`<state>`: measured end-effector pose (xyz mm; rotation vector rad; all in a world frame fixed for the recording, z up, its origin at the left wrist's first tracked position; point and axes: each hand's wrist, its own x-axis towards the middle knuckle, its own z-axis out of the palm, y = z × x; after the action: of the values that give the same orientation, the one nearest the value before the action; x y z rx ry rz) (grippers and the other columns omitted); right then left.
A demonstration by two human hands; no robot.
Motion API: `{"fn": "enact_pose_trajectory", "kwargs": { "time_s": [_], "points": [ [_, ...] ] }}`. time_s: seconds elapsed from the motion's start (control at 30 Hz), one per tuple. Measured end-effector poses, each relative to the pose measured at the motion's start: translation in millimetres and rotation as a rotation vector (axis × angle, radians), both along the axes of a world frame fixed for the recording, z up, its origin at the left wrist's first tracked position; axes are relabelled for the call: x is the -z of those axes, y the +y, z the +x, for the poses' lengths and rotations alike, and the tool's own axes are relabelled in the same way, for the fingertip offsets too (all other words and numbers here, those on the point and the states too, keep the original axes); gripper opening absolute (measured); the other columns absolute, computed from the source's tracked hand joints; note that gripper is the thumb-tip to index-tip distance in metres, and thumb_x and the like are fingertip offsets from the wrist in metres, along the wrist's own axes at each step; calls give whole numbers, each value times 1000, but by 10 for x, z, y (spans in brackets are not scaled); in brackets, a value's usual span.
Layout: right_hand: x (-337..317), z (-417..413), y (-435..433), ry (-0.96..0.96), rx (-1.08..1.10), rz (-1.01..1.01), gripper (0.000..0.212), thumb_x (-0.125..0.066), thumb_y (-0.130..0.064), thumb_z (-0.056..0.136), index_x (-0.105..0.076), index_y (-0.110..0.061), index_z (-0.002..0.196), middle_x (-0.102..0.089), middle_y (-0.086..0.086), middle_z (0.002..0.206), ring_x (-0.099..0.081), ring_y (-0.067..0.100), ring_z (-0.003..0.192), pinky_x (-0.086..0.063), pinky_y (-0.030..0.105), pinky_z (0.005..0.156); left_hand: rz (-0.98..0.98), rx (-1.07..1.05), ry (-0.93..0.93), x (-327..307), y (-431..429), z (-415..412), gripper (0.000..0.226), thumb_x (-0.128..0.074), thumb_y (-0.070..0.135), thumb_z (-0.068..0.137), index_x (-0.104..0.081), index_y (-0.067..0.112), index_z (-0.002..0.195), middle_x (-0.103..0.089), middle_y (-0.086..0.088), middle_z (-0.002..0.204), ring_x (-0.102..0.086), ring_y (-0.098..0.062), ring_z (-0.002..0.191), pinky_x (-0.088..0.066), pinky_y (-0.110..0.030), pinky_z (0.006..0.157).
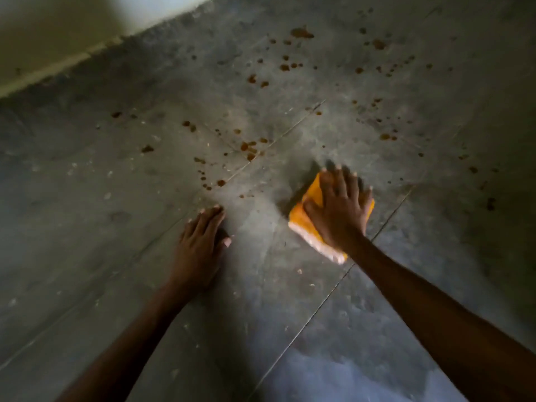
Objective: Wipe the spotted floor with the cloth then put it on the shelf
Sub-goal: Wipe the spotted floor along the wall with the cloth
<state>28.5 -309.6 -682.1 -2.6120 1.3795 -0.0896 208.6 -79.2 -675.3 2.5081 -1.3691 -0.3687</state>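
Note:
A folded orange cloth lies flat on the grey tiled floor. My right hand presses down on top of it with fingers spread, and is slightly blurred. My left hand rests flat on the bare floor to the left of the cloth, holding nothing. Several brown spots dot the tiles beyond both hands, with more brown spots farther away and to the right.
A pale wall meets the floor along a diagonal edge at the upper left. Thin tile joints cross the floor diagonally. No shelf is in view.

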Motion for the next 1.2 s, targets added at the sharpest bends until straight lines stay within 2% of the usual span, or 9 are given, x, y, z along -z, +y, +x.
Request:
{"fn": "enact_pose_trajectory", "kwargs": {
  "time_s": [0.1,0.23,0.37,0.57,0.63,0.8,0.97,1.07,1.2],
  "points": [
    [33,673,-240,-18,113,24,85,-26,-71,87,-16,-25,157,-7,6,167,-2,35,152,-2,67,116,-156,-66,23,44,5,-57,54,-49,25,96,-31,23,147,-27,3,156,-25,-20,143,-23,-40,117],
    [33,311,927,-67,-368,-39,82,-34,-69,89,-18,-26,157,-9,3,167,-2,32,153,-6,64,118,-433,-249,-9,-59,-36,152,40,-54,12,90,-49,14,130,-41,-6,137,-42,-20,123,-40,-34,100],
    [11,-344,936,-35,-540,-53,89,-42,-76,80,-20,-36,156,-9,-5,167,-4,32,153,-4,65,118,-436,-393,36,-75,-101,440,46,-57,17,91,-44,9,134,-34,-12,142,-36,-25,128,-33,-31,105],
    [106,1059,-463,17,-36,-41,92,-21,-79,79,-22,-28,156,-20,7,164,-8,43,150,-2,71,114,-290,-508,-24,52,-240,795,60,-54,39,92,-29,21,143,-20,-6,155,-24,-27,141,-25,-45,116],
    [93,1311,-251,-1,-106,-67,89,-22,-76,83,-25,-24,155,-22,9,164,-13,42,149,-8,69,114,-228,-486,-50,43,-270,968,64,-50,45,93,-23,22,147,-14,-4,159,-15,-26,145,-17,-46,118],
    [-11,605,483,39,-767,-74,77,-27,-77,90,-16,-39,156,-8,-9,166,-1,24,154,-8,66,117,-162,-563,-51,58,-250,1361,67,-36,51,97,-18,16,151,-14,-5,160,-11,-20,148,-10,-41,121],
    [-7,1680,-572,48,-361,-145,79,-23,-76,87,-24,-34,155,-22,0,164,-15,33,151,-10,70,114,-169,-531,-90,129,-265,1356,59,-28,40,100,-16,13,151,-14,-6,160,-9,-16,148,-7,-38,122],
    [-23,2727,-569,29,-227,-72,81,-17,-73,90,-17,-28,157,-11,5,166,-2,34,153,2,69,115,-151,-511,-81,170,-249,1422,58,-21,37,100,-14,13,152,-12,-5,161,-6,-14,149,-3,-36,122],
    [-61,2157,247,91,-650,-113,80,-29,-69,92,-11,-28,158,-6,3,167,2,30,153,-4,66,117,-159,-542,-84,133,-265,1444,56,-19,31,99,-18,10,151,-16,-7,160,-9,-14,148,-6,-37,122]
  ]
}}
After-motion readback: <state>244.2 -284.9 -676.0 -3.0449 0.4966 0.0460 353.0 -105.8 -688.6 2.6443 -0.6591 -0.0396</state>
